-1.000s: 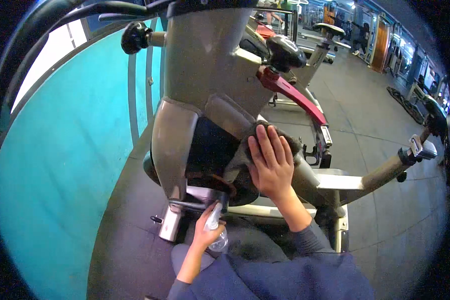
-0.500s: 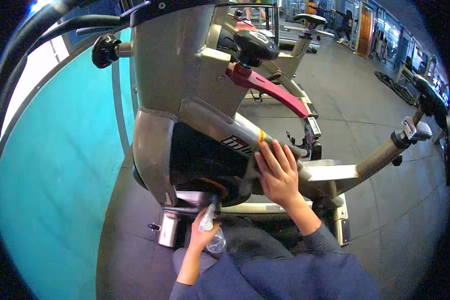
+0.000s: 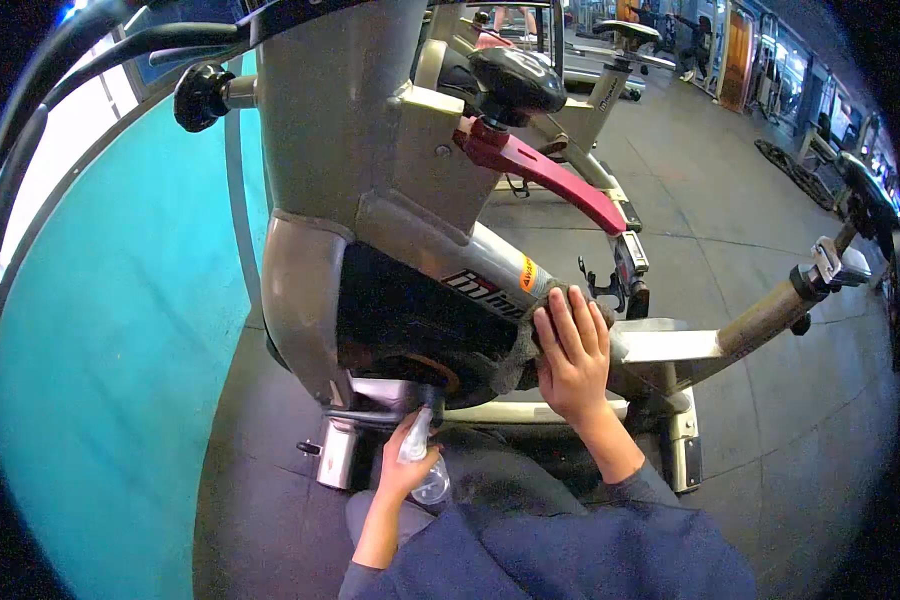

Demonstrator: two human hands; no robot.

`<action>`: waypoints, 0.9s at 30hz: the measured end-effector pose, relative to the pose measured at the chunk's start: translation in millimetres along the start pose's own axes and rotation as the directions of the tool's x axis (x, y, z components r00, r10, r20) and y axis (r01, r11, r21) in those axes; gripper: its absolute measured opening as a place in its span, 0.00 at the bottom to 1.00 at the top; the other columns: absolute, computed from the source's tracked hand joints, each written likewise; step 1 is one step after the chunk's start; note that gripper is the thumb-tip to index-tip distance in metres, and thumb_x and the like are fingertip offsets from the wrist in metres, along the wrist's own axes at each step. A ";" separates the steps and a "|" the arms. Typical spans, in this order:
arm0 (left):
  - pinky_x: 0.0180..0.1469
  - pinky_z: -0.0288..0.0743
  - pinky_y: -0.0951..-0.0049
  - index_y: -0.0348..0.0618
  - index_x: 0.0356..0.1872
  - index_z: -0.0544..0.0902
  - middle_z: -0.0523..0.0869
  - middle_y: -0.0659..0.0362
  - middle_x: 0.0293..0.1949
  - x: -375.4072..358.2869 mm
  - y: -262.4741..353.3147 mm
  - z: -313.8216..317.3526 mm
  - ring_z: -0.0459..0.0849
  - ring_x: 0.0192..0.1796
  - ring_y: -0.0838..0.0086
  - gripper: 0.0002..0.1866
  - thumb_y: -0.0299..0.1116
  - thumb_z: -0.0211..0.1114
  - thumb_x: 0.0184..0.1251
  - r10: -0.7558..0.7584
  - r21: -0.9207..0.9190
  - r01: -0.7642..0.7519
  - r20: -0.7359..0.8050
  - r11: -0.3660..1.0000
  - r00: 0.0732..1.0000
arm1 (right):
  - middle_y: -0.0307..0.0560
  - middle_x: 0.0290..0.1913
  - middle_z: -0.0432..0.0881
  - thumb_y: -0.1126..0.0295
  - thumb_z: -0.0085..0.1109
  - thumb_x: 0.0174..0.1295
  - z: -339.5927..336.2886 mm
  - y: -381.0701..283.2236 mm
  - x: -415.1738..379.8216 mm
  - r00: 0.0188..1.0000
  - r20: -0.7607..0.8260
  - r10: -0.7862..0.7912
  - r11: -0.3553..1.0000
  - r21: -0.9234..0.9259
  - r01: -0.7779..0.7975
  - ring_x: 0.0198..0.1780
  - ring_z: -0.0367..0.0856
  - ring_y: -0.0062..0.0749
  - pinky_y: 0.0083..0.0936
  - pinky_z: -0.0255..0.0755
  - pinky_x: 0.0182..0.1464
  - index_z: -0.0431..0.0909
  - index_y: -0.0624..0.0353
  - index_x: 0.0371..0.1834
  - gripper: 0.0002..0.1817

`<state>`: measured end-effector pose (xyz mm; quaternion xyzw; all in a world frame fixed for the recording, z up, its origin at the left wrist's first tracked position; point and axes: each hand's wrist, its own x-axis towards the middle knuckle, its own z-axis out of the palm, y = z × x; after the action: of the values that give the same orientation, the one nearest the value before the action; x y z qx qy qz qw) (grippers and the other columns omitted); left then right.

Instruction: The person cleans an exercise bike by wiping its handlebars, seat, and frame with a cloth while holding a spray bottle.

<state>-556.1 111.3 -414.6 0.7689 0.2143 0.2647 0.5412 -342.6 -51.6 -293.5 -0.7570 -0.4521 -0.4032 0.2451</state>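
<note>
My left hand (image 3: 402,462) is wrapped round a clear spray bottle (image 3: 432,484) with a white nozzle, low beside the bike's pedal area. My right hand (image 3: 575,365) presses a dark grey cloth (image 3: 519,362) against the sloping frame of the exercise bike (image 3: 315,270), its fingers stretched upward over the cloth. Just above the fingertips, an orange warning sticker (image 3: 529,274) shows on the frame. Left of the cloth is the bike's black side cover (image 3: 400,310) with white and red lettering.
A second bike's black saddle (image 3: 518,80) and red frame part (image 3: 545,170) stand behind. The first bike's seat post (image 3: 770,320) rises at the right. A turquoise panel (image 3: 120,320) lies at the left. A distant person (image 3: 698,50) is near the top right.
My right hand and the cloth have shifted slightly right and down along the frame, showing more of the orange sticker. My left hand keeps its hold on the bottle.
</note>
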 end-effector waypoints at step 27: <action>0.42 0.82 0.75 0.32 0.55 0.78 0.81 0.50 0.54 -1.6 -29.2 2.9 0.88 0.36 0.74 0.26 0.19 0.64 0.48 -0.060 -0.125 0.063 0.027 0.990 0.998 | 0.54 0.77 0.52 0.55 0.41 0.68 31.9 41.5 -76.4 0.999 -0.016 -0.045 0.992 -0.122 0.042 0.75 0.50 0.62 0.60 0.45 0.71 0.58 0.50 0.74 0.31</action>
<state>-556.7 117.6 -443.3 0.7293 0.2144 0.2518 0.5990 -313.9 -84.9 -375.1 -0.7566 -0.4406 -0.4425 0.1938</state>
